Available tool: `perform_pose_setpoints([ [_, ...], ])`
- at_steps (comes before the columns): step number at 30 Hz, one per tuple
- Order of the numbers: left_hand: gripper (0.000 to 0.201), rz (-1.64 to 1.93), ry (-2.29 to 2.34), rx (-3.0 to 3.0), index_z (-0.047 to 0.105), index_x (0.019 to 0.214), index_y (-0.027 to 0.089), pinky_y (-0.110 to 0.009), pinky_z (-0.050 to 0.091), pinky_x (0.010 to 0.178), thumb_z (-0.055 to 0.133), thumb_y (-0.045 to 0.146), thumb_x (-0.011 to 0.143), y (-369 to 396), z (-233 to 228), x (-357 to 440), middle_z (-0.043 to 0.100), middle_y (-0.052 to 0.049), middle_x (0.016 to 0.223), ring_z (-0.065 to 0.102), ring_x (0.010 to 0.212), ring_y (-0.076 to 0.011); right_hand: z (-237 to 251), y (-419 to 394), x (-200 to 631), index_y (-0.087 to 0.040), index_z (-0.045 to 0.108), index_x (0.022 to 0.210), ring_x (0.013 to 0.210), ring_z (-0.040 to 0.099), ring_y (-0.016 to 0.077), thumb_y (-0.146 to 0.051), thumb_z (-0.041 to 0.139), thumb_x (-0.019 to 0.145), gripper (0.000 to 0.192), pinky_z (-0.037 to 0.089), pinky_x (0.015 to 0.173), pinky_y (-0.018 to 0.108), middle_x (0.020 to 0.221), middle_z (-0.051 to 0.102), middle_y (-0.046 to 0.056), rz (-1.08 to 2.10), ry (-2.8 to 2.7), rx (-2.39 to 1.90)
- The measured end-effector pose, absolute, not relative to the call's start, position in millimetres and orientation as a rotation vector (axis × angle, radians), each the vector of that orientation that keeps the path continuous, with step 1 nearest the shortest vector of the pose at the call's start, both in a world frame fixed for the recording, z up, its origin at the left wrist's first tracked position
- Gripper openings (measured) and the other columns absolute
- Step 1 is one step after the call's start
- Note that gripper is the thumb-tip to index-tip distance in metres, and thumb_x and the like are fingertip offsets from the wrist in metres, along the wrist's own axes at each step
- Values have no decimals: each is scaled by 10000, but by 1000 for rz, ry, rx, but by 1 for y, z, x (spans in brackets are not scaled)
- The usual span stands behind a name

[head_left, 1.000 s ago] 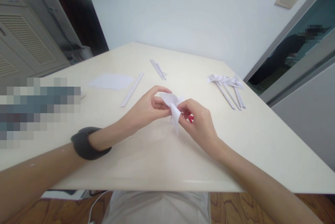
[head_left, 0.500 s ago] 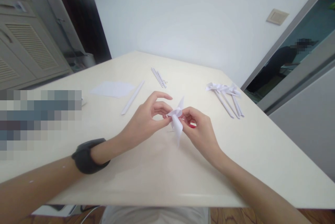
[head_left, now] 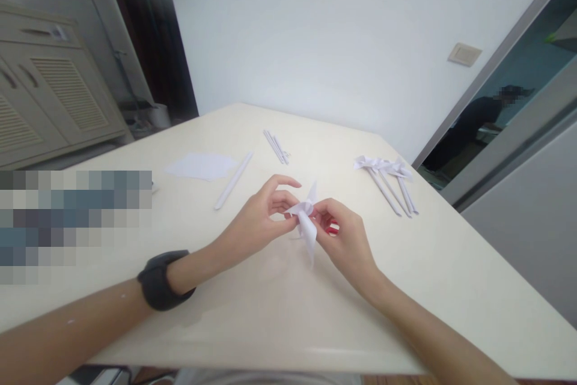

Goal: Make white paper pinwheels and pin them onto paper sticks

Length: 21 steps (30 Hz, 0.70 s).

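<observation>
Above the table [head_left: 252,313], both hands' fingers pinch a paper pinwheel [head_left: 306,220]; finished pinwheels [head_left: 390,178] lie right.

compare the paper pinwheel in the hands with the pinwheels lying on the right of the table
The held pinwheel is pinched between the left hand and right hand, has no stick, and is single. The finished pinwheels lie on the table, have sticks, and are grouped. All are white paper.

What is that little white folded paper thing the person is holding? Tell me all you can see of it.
The folded paper piece looks like thin white paper, curled into pointed blades like a pinwheel head. One tip points up, a longer one hangs down. The left hand and right hand pinch its middle, above the table.
</observation>
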State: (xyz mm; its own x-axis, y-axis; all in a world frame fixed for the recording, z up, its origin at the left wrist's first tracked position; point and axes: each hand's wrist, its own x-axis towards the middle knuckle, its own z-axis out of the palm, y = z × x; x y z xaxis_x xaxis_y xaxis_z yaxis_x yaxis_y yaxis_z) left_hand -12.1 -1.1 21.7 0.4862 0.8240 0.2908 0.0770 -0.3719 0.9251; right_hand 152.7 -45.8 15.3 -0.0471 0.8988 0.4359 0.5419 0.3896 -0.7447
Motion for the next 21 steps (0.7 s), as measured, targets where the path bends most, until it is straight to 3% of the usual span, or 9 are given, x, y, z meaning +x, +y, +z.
perform_pose_setpoints([
  [14, 368, 944, 829, 1591, 443, 1045, 231, -241, 477, 713, 649, 285, 745, 5, 33, -14, 654, -9, 877, 636, 788, -144, 25, -47, 160, -202, 572, 827, 640, 505, 101, -207, 543, 806, 37, 410, 542, 211, 743, 578, -14, 326, -1718, -1282],
  [21, 418, 903, 786, 1529, 446, 1065, 223, -263, 473, 725, 678, 255, 718, 5, 30, -13, 660, -15, 845, 625, 801, -159, 22, -47, 160, -198, 567, 797, 650, 500, 95, -145, 525, 810, 68, 405, 611, 228, 736, 575, -22, 223, -1802, -1221],
])
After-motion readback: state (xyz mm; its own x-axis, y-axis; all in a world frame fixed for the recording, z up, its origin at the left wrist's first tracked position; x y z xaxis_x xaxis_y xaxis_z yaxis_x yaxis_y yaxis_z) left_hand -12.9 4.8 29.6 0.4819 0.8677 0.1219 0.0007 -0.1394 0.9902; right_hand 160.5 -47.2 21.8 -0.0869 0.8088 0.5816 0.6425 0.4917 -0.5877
